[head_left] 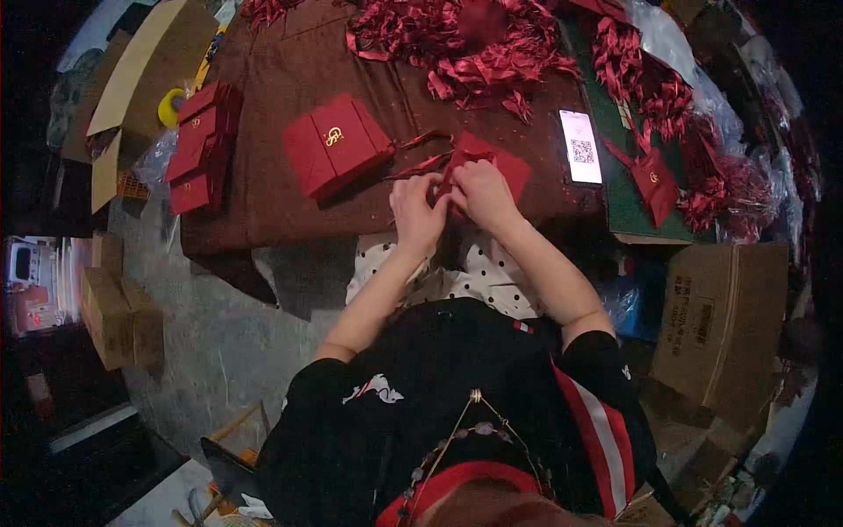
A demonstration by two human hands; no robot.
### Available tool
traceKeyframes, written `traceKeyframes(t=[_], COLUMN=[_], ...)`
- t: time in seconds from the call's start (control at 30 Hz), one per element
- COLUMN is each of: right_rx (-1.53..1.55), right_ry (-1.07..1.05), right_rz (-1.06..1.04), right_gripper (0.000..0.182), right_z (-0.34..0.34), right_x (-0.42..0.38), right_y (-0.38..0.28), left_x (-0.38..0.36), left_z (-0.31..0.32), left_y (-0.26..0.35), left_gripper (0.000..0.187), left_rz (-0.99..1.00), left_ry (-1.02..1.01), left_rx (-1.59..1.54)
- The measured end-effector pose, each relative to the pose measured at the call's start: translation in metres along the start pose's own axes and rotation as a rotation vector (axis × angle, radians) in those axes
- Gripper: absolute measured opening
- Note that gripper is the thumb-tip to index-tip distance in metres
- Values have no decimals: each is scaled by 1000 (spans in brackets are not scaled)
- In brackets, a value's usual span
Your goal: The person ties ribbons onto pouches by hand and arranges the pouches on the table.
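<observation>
Firstly, at the far left of the frame some plain brown cardboard boxes stand on the grey floor. Higher, in the upper left, a roll of yellow tape lies near a row of flat red paper bags with a gold sign, which are laid along the left edge of the brown cloth-covered table. A little more to the right, a second stack of folded red bags lies alone on the cloth.

At the middle of the frame, both hands meet over the near edge of the table. The left hand and the right hand are close together, with the fingers pinched on one red folded paper piece. This piece lies just above and to the right of the hands; it spreads away from the person toward the upper right. The right hand covers more of it, so it is the nearer one; the left hand holds only the lower left corner. Thin red ribbon strips lie just left of it.

Above, a big heap of red ribbons fills the top centre. To the right, a white lit phone showing a square code lies flat, then one small red bag with handle on a green mat, and a large brown carton in the lower right.
</observation>
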State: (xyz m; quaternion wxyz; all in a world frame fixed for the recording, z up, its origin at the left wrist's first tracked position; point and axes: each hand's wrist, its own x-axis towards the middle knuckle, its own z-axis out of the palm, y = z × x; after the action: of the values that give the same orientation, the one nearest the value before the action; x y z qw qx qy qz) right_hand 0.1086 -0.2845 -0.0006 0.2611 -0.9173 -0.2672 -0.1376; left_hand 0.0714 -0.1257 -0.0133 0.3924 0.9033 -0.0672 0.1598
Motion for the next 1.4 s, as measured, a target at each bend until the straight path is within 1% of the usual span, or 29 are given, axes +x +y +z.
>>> traceKeyframes(t=[0.07, 0.1, 0.17, 0.2, 0.27, 0.3, 0.37, 0.4, 0.47, 0.5, 0.57, 0.6, 0.67, 0.7, 0.77, 0.8, 0.87, 0.97, 1.0, 1.07, 1.1, 1.13, 1.2, 1.23, 1.27, 1.3, 1.33, 1.37, 1.4], right_rx=[12, 24, 223, 275, 266, 202, 125, 98, -16, -47, 50, 136, 237, 210, 211, 210, 89, 113, 116, 112, 114, 118, 97, 97, 172, 247, 246, 280, 314], right_ry=[-19, -43, -60, -67, -89, -93, -10, 35, -15, -8, -6, 32, 93, 34, 91, 76, 7, 39, -3, 3, -4, -4, 15, 17, 17, 16, 18, 29, 39], right_rz=[9, 20, 136, 185, 237, 223, 75, 13, -49, -47, -12, 27, 59, 86, 54, 68, 9, -1, 33, 32, 29, 16, 17, 17, 54, 91, 93, 126, 161], right_gripper=[17, 18, 17, 17, 19, 18, 16, 14, 14, 14, 15, 15, 12, 12, 11, 11, 12, 11, 12, 13, 12, 12, 12, 12, 12, 12, 12, 12, 12], right_z=[1, 1, -2, -4, -7, -3, -1, 2, 2, 1, -2, -2, -3, -7, -5, -6, -1, 4, 4, 5, 5, 5, 9, 9, 8, 8, 8, 10, 12], right_x=[2, 2, 3, 4, 3, 2, 2, 2, 3, 3, 4, 3, 2, 3, -1, -3, -3, -5, -5, -3, -3, -2, -2, -2, -3, -3, -3, -3, -5], right_y=[-4, -5, -2, -1, -2, -1, -2, 0, 1, 0, 0, -1, 0, 1, 5, 3, 6, 1, 1, -1, -3, -4, -5, -4, -3, -3, -2, -3, -4], left_x=[-1, -3, -5, -5, -6, -5, -2, -1, 3, 6, 12, 14, 17, 15, 14, 17, 18, 14, 14, 14, 17, 15, 17, 15, 12, 9, 7, 7, 5], left_z=[4, 4, 7, 7, 7, 7, 2, -6, -10, -14, -18, -22, -26, -22, -22, -22, -25, -18, -21, -24, -23, -21, -28, -33, -29, -24, -20, -23, -23], left_y=[1, 3, 3, 2, 0, -2, -1, 3, 2, 5, 4, 2, 7, 2, 3, 4, 7, 1, 0, -2, -12, -15, -2, 10, 8, 4, 1, 8, 10], left_gripper=[29, 29, 33, 35, 37, 35, 34, 36, 39, 37, 35, 39, 38, 37, 36, 37, 36, 31, 32, 32, 33, 33, 32, 34, 34, 34, 34, 34, 34], left_rz=[67, 60, 161, 217, 264, 259, 147, 73, -2, -53, -98, -157, -173, -167, -151, -190, -235, -182, -193, -162, -194, -196, -316, -351, -349, -301, -254, -327, -262], left_ry=[97, 78, 125, 158, 145, 121, 59, -23, -86, -111, -87, -166, -199, -175, -162, -201, -236, -175, -225, -196, -230, -231, -265, -231, -234, -192, -150, -178, -168], left_rx=[21, 21, 116, 120, 154, 168, 87, 106, 166, 208, 99, 77, 114, 108, 117, 131, 83, 129, 66, 19, -115, -113, -148, -182, -181, -166, -151, -180, -106])
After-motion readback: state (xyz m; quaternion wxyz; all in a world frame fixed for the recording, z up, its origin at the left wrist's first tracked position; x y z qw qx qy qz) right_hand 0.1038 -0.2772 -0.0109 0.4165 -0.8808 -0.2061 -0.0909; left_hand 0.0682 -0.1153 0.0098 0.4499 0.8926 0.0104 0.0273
